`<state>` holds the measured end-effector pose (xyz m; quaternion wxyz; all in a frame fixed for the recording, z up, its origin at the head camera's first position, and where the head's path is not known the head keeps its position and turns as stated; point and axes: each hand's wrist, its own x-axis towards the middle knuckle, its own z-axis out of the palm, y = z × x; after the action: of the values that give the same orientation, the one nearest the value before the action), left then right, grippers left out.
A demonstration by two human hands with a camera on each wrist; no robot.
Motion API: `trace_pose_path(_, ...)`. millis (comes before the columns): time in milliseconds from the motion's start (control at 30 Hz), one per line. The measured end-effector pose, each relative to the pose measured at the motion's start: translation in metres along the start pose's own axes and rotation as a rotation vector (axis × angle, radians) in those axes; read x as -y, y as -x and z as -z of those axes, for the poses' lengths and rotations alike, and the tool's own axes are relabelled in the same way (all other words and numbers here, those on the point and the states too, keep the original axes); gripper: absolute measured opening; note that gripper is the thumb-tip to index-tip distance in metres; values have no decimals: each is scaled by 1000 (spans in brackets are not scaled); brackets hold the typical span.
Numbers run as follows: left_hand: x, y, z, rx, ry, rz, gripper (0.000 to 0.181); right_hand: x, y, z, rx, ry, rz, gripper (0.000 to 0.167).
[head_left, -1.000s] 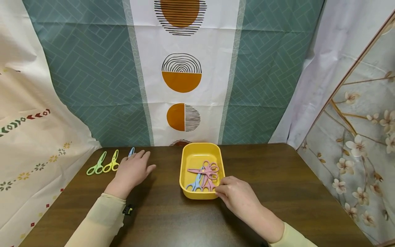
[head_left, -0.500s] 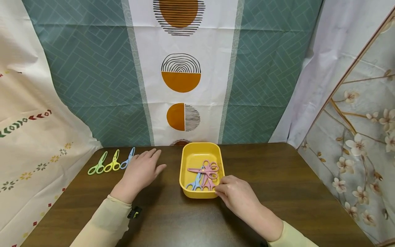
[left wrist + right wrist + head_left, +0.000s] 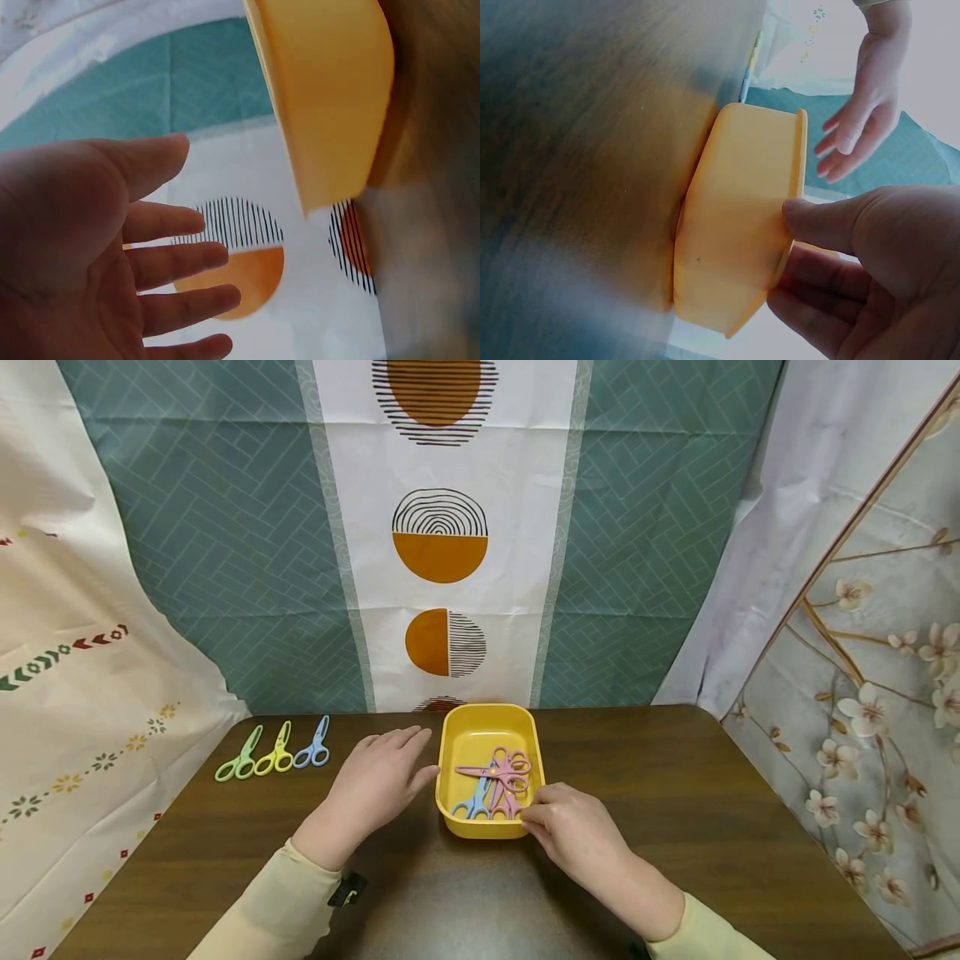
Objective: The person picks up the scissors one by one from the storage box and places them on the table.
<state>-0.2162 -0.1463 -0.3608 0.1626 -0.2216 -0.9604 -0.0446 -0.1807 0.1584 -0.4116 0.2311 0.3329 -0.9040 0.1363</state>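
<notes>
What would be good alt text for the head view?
A person's right-hand grip pinches the near right corner of a yellow tray containing blue scissors and pink scissors; the left-hand grip hovers at its left. Green scissors, yellow scissors and another blue pair lie farther left on the brown table.

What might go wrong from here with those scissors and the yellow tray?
The right hand pinches the tray only near one corner, so a sharp pull might swing or tip it.

The top pink scissors lie across the blue pair in the tray, so lifting one could drag another along.

The left hand is open close to the tray's side and might knock it.
</notes>
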Motion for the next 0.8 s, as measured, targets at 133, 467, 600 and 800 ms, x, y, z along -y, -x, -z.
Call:
trace_pose_path(133,-14,-3,-2,-8,3,-43,59,-1,0,1,4,-1,-2,12)
trace_pose_path(467,-45,-10,-9,18,34,-137,52,-1,-1,3,4,3,4,11)
trace_pose_path(600,-52,-11,-13,38,35,-166,50,0,-2,3,-1,1,3,11)
trace_pose_path(800,-56,-14,-19,83,41,-181,46,2,-1,2,-9,6,4,11)
